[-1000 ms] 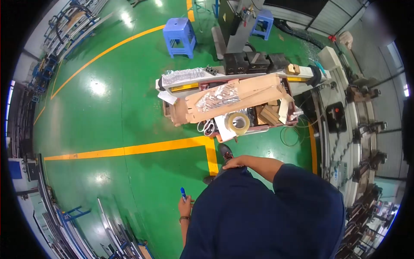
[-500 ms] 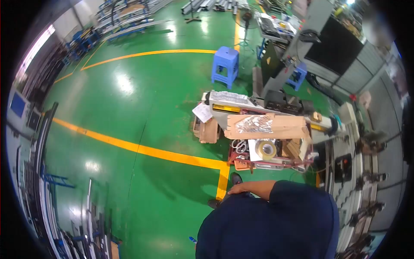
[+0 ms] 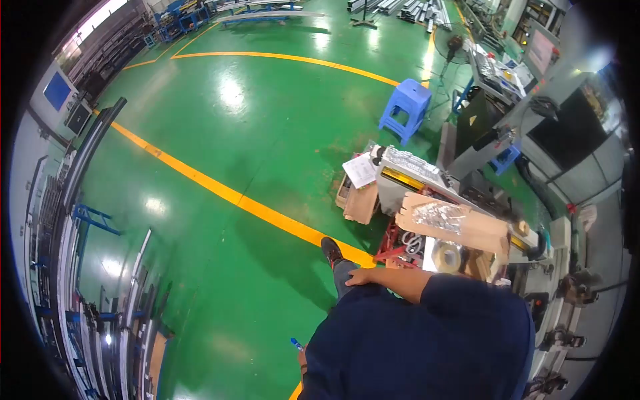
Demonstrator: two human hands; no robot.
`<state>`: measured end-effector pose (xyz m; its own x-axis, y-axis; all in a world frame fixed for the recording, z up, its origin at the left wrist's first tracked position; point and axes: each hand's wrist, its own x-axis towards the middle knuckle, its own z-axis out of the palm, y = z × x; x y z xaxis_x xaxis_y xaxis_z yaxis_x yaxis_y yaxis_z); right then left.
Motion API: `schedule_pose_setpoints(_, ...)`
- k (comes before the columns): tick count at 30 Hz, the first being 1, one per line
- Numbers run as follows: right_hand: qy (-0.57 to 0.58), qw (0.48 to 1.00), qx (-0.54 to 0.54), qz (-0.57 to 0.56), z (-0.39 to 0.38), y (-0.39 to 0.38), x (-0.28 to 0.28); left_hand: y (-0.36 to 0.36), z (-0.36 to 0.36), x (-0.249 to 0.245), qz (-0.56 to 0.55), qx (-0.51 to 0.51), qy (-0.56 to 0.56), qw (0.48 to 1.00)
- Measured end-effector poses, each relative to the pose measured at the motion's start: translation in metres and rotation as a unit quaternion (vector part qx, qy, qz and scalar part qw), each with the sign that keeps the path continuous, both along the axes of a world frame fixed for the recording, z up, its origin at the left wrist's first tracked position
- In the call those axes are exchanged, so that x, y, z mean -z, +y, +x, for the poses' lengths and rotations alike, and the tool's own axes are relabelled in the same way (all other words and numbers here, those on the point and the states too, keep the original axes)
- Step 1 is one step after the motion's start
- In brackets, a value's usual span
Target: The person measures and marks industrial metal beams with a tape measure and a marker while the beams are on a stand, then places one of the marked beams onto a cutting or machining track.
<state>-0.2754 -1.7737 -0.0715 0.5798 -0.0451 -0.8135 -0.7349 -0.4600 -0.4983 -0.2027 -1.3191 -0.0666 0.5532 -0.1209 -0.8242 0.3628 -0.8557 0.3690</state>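
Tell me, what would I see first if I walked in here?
The shiny green floor with its yellow line fills most of the view, and a blue stool stands at upper right. Right of centre sits a cluttered cart with cardboard on top and a tape roll by it. At the bottom, the right hand rests on the leg and the left hand holds a blue pen.
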Motion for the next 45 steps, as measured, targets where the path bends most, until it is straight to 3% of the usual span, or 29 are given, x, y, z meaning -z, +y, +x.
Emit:
schedule_pose_setpoints(6,-0.010,0.999,0.028,-0.040,0.086,-0.098,0.007,-0.087,0.083,-0.001,-0.001,-0.003,-0.025,1.000)
schedule_pose_setpoints(8,-0.072,0.995,0.053,0.033,0.105,-0.146,0.021,-0.115,0.112,-0.008,0.004,0.003,-0.033,0.999)
schedule_pose_setpoints(9,0.003,0.997,0.045,0.070,0.120,-0.175,-0.003,-0.132,0.129,-0.014,0.002,0.005,-0.037,0.999)
schedule_pose_setpoints(12,0.004,0.999,0.035,0.007,0.148,-0.232,-0.002,-0.194,0.190,-0.028,-0.031,0.000,-0.063,0.998)
schedule_pose_setpoints(13,-0.093,0.992,0.047,-0.069,0.150,-0.243,0.007,-0.215,0.211,-0.033,-0.047,-0.003,-0.075,0.996)
schedule_pose_setpoints(14,-0.045,0.994,0.097,-0.024,0.156,-0.259,0.018,-0.236,0.231,-0.035,-0.063,-0.007,-0.082,0.995)
schedule_pose_setpoints(16,0.055,0.978,0.190,0.063,0.167,-0.287,-0.046,-0.271,0.265,-0.040,-0.102,-0.028,-0.092,0.990)
schedule_pose_setpoints(20,0.007,0.968,0.237,0.089,0.196,-0.316,-0.068,-0.359,0.334,-0.056,-0.201,-0.130,-0.058,0.969)
schedule_pose_setpoints(22,0.013,0.958,0.282,0.058,0.220,-0.317,-0.060,-0.401,0.361,-0.065,-0.223,-0.134,-0.046,0.964)
schedule_pose_setpoints(24,-0.062,0.964,0.251,0.065,0.242,-0.323,-0.056,-0.446,0.392,-0.067,-0.232,-0.136,-0.034,0.963)
schedule_pose_setpoints(26,-0.119,0.961,0.235,0.085,0.268,-0.327,-0.001,-0.488,0.422,-0.070,-0.264,-0.069,-0.024,0.962)
schedule_pose_setpoints(30,-0.176,0.955,0.221,0.086,0.346,-0.371,-0.028,-0.566,0.496,-0.035,-0.312,0.050,-0.041,0.948)
schedule_pose_setpoints(31,-0.181,0.952,0.228,0.093,0.365,-0.380,-0.032,-0.588,0.520,-0.039,-0.246,0.169,-0.128,0.946)
schedule_pose_setpoints(34,-0.219,0.934,0.205,0.193,0.433,-0.434,-0.063,-0.663,0.587,-0.074,-0.269,0.257,-0.081,0.925)
schedule_pose_setpoints(35,-0.229,0.929,0.236,0.170,0.453,-0.449,-0.071,-0.687,0.612,-0.066,-0.267,0.283,-0.066,0.919)
schedule_pose_setpoints(38,-0.281,0.922,0.251,0.083,0.514,-0.488,-0.118,-0.767,0.668,-0.081,-0.309,0.376,-0.044,0.872)
schedule_pose_setpoints(40,-0.308,0.888,0.321,0.113,0.544,-0.509,-0.145,-0.824,0.679,-0.128,-0.288,0.488,-0.018,0.824)
schedule_pose_setpoints(43,-0.358,0.833,0.388,0.165,0.558,-0.541,-0.162,-0.908,0.691,-0.142,-0.266,0.621,-0.012,0.737)
schedule_pose_setpoints(45,-0.379,0.802,0.434,0.158,0.557,-0.570,-0.157,-0.960,0.676,-0.162,-0.211,0.667,0.006,0.714)
